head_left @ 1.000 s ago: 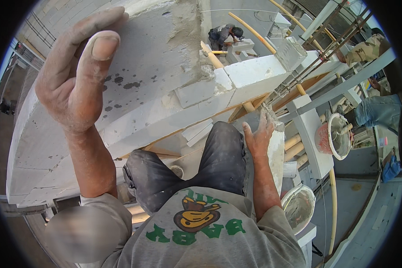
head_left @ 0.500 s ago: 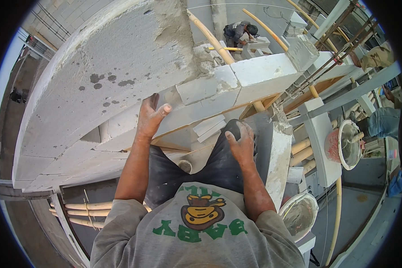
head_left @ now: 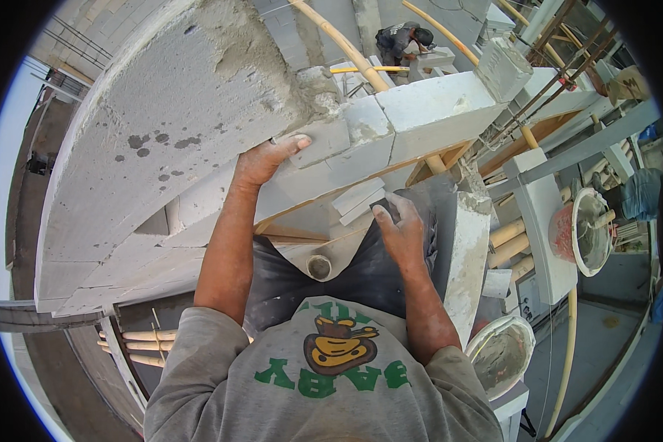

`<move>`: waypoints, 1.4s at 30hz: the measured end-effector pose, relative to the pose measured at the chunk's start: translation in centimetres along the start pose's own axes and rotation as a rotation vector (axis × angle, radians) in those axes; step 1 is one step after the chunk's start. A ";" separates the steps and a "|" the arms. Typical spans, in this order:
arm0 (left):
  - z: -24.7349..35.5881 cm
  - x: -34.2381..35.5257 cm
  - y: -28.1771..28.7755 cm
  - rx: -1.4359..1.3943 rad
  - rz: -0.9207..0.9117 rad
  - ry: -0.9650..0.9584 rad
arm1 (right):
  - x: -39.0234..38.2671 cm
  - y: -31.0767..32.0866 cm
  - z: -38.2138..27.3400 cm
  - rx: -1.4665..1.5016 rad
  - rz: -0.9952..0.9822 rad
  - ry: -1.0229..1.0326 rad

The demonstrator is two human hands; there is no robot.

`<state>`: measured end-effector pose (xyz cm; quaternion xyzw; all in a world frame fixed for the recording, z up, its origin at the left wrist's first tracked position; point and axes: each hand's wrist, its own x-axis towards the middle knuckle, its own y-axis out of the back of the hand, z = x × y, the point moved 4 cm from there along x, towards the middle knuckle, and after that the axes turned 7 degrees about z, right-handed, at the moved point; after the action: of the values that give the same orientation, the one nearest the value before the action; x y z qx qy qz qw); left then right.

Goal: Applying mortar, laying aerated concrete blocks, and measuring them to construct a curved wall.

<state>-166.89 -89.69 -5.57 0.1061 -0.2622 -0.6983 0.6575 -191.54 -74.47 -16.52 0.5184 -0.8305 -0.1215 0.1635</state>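
My left hand grips a ledge of the pale block wall, beside a small mortar-smeared block just under the big speckled slab; its thumb shows and its other fingertips are hidden. My right hand is open, fingers bent and apart, holding nothing, over my right thigh beside a white block ledge. Past my fingers lie some white block strips, and a small round container shows between my legs.
Buckets with mortar stand on my right. Bamboo poles, rebar and a metal beam cross the right side. A crouching co-worker bends over blocks beyond the wall; another person's leg shows at far right.
My left hand has come down from high at upper left onto the wall ledge. My thighs have shifted, showing more between them. My right hand is lower relative to the wall.
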 end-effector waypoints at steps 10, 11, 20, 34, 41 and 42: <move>0.1 0.0 -0.1 -0.092 -0.029 0.071 | 9.8 -0.2 -13.3 0.121 0.099 0.597; 0.2 -0.1 -0.1 -0.109 -0.055 0.086 | 10.9 -0.3 -14.3 0.156 0.023 0.581; 1.3 -0.1 -0.2 -0.284 -0.136 0.019 | 16.2 -4.7 -22.6 0.689 -0.499 0.442; 0.2 0.6 -0.3 -0.180 0.005 -0.182 | 17.4 -9.1 -22.3 0.806 -0.406 0.353; 0.1 0.7 -0.6 -0.234 0.016 -0.239 | 15.6 -9.0 -23.9 0.849 -0.355 0.392; 0.0 0.7 -0.8 -0.194 0.029 -0.238 | 15.5 -8.9 -24.1 0.858 -0.360 0.418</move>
<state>-167.66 -90.39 -5.82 -0.0454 -0.2711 -0.7186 0.6388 -181.04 -93.06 4.55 0.6869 -0.6526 0.3108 0.0750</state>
